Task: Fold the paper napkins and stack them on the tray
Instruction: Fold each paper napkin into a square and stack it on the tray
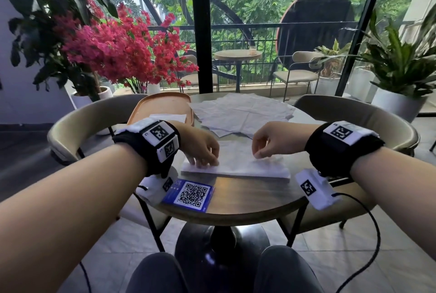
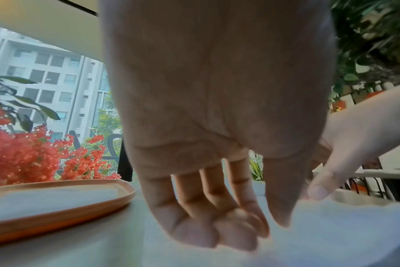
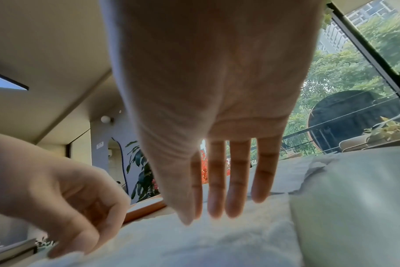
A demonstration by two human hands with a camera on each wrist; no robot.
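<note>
while pressing down on a folded white napkin [image 1: 236,166] at the near side of a round table [image 1: 247,200], left hand [image 1: 200,146] with fingers bent, tips on the napkin's left end; right hand [image 1: 271,139] with fingers loosely curled, tips touching its right part, nothing clearly gripped. behind, a pile of unfolded napkins [image 1: 243,113]; far left, an orange tray [image 1: 162,103] holding one folded napkin [image 1: 168,118]. near edge, a blue qr card [image 1: 190,194].
</note>
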